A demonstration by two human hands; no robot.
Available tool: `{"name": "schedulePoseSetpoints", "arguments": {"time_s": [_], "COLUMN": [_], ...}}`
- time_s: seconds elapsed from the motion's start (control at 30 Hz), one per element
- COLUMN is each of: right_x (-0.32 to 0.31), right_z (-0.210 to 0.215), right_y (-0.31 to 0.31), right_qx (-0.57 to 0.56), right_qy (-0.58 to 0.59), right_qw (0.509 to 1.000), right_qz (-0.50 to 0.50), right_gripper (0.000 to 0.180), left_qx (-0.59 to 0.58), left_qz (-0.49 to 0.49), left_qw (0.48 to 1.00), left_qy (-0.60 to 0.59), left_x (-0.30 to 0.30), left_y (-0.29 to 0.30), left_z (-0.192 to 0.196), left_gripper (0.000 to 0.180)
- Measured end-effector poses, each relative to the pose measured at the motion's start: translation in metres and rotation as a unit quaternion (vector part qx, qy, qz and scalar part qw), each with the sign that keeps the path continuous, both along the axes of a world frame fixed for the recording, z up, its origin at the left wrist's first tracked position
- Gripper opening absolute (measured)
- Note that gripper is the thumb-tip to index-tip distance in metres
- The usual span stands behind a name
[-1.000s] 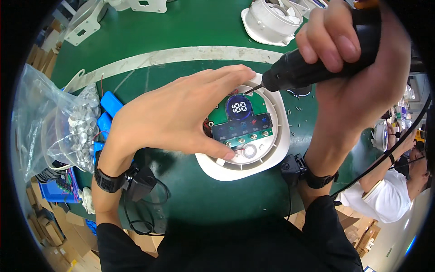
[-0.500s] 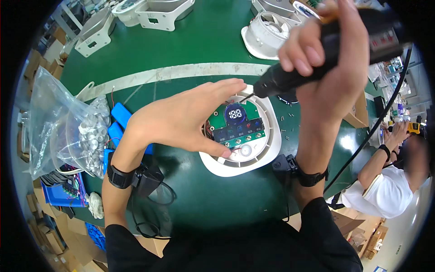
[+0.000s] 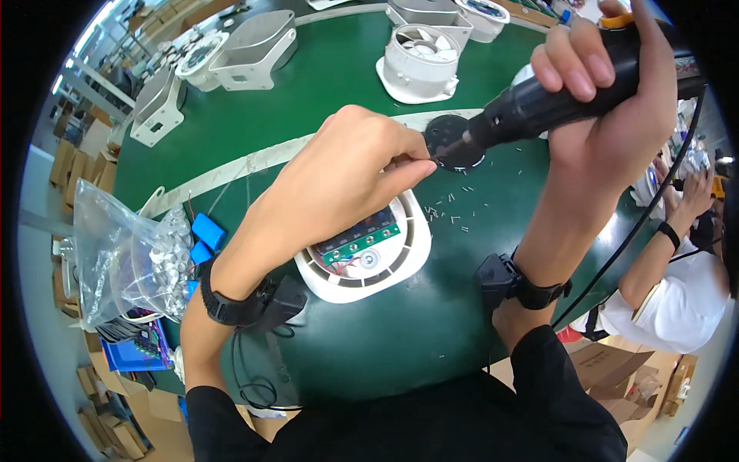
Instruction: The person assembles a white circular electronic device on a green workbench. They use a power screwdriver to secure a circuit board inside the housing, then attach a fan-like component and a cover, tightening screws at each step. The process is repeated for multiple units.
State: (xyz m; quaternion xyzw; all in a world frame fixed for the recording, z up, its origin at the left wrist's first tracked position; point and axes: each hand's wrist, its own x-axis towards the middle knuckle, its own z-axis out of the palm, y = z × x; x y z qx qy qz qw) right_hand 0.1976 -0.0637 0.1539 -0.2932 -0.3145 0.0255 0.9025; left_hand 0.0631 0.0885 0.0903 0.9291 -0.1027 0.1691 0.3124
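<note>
My right hand [image 3: 608,115] is wrapped round a black corded electric screwdriver [image 3: 523,112], tilted with its bit pointing down and left. At the tip of the bit, my left hand [image 3: 346,173] has thumb and fingers pinched together; what sits between them is too small or hidden to name. Below the left hand lies a white rounded-square housing [image 3: 416,250] on the table. Inside it is a green circuit board [image 3: 358,246] with a row of metal contacts, partly covered by my hand. A dark round disc [image 3: 446,131] lies just behind the bit.
Loose screws [image 3: 456,218] are scattered right of the housing. A clear bag of small silvery parts [image 3: 169,246], blue battery packs [image 3: 208,229] and a blue tray [image 3: 135,354] stand left. White fan housings [image 3: 416,73] line the back. A co-worker [image 3: 677,300] sits at right.
My left hand has left the housing's rim and closed into a pinch at the bit. The screwdriver has come off the circuit board. The view has shifted, showing more of the table's back.
</note>
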Motion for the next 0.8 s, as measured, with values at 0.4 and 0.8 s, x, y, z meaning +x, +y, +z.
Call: {"name": "schedulePoseSetpoints", "arguments": {"time_s": [0.4, 0.8], "right_x": [-0.034, -0.133], "right_z": [0.005, 0.013], "right_y": [0.011, 0.044], "right_qx": [-0.065, -0.293], "right_qy": [0.007, 0.115], "right_qw": [0.996, 0.929], "right_qz": [0.060, 0.196], "right_gripper": [0.023, 0.030], "left_qx": [0.092, 0.099], "left_qz": [0.037, 0.112], "left_qw": [0.988, 0.976], "left_qy": [0.118, 0.159], "left_x": [-0.076, -0.118], "left_y": [0.037, 0.026], "left_z": [0.011, -0.029], "left_gripper": [0.084, 0.108]}}
